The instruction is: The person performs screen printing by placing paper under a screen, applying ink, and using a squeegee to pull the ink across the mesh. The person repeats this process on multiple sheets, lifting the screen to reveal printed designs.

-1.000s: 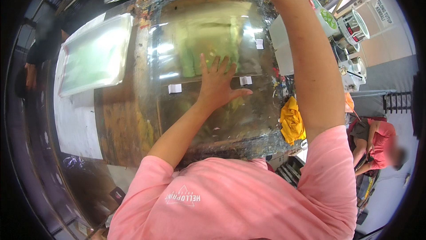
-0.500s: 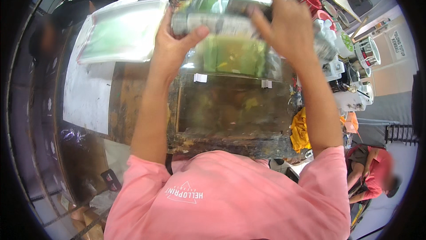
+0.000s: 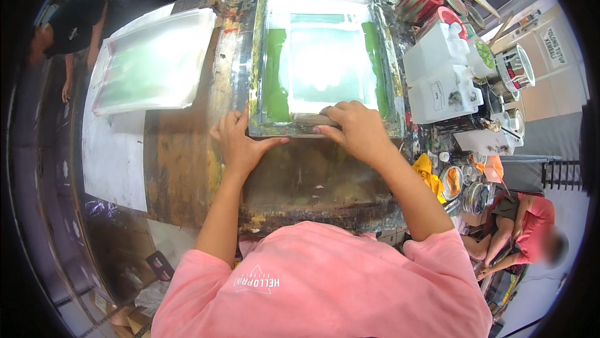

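Observation:
A screen-printing frame (image 3: 255,88) lies flat on the stained worktable, its mesh bright with glare and green along both sides. My right hand (image 3: 359,128) is closed around a squeegee (image 3: 309,119) at the near end of the mesh; the hand hides part of its handle. Beside the frame's near left corner is my left hand (image 3: 236,144), fingers spread and thumb stretched along the near edge. Whether that thumb presses on the frame I cannot tell.
Left of the frame, a stack of clear plastic sheets (image 3: 153,66) rests on white paper (image 3: 112,156). White plastic containers (image 3: 437,75), a red bucket (image 3: 420,0) and a yellow cloth (image 3: 428,172) crowd the right side. One person (image 3: 75,22) stands far left; another (image 3: 531,225) sits at right.
The frame, raised and blurred before, now lies flat. Both my hands have come nearer to me; the left has opened off the frame's edge, and the right now grips the squeegee at the near end.

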A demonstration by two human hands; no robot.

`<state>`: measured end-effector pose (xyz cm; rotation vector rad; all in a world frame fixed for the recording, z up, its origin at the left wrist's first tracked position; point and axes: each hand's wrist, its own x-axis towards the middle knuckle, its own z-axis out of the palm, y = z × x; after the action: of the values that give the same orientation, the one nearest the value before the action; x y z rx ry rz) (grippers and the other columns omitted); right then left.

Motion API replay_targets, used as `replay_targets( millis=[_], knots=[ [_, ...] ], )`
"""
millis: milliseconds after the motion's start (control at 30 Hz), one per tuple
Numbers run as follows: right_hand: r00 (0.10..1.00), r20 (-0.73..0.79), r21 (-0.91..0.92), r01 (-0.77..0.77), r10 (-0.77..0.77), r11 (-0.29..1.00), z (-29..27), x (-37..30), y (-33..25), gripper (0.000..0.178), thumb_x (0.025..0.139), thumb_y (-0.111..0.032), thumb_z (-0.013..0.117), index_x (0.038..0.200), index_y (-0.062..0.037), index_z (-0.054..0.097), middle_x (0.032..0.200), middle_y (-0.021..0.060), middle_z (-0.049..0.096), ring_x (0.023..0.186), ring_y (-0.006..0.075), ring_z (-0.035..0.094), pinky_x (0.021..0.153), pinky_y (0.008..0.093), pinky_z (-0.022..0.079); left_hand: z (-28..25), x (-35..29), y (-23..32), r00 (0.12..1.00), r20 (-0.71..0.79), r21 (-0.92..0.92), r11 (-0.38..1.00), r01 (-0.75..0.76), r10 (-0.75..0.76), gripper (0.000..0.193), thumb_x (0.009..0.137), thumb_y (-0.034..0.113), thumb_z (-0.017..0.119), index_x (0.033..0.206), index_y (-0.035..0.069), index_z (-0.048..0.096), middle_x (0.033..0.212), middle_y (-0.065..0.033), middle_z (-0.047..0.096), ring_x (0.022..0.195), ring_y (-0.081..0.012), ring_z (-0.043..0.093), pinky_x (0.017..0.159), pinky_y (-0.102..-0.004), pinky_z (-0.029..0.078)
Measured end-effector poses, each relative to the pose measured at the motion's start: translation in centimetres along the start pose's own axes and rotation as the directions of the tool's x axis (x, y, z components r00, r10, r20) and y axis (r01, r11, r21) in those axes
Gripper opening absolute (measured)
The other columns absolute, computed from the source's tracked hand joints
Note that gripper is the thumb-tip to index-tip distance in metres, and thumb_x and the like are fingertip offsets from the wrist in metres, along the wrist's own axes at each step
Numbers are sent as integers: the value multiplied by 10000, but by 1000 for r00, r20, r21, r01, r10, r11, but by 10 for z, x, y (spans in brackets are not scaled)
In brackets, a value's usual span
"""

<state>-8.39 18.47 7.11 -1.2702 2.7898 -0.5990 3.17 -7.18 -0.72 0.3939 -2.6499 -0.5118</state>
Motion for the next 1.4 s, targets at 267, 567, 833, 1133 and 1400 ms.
replay_targets(
  millis=[267,567,833,1133,1400],
  knots=[
    [993,-80,-167,70,-84,983,23,38,29,350,884,-414,790,1061,-118,735,1015,44,692,893,279,681,707,436,589,-10,2,4,993,88,-48,996,81,-77,1128,419,628,989,1367,88,700,1181,-58,650,1156,-255,563,1044,-425,306],
    [990,-112,-200,63,-86,978,12,197,129,485,968,-610,652,1047,-143,754,898,102,704,871,342,702,735,495,562,-6,7,0,993,-99,-64,995,-79,72,1225,476,749,914,1478,102,634,1017,-27,640,1016,-221,587,956,-433,334],
    [967,-225,-284,52,-119,957,12,233,159,526,989,-634,607,1083,-137,752,917,124,734,908,350,717,750,504,562,-4,3,-1,989,-105,-180,976,-120,103,1258,571,770,870,1516,2,552,954,-41,703,875,-214,595,932,-407,355],
    [993,-57,-317,76,-99,945,3,78,52,439,988,-558,634,1083,-131,666,947,89,712,894,318,726,681,463,602,1,-2,-4,984,-152,-171,978,-119,94,1196,633,748,863,1512,-1,550,972,-77,706,873,-236,596,922,-407,365],
    [959,-237,-228,98,-153,969,-90,35,-27,415,950,-436,693,995,-25,664,944,149,690,947,354,674,760,484,569,-38,36,55,970,-113,-823,568,29,-213,894,892,429,866,1531,-58,474,1244,-127,683,1100,-231,610,1017,-401,469]
  ],
)
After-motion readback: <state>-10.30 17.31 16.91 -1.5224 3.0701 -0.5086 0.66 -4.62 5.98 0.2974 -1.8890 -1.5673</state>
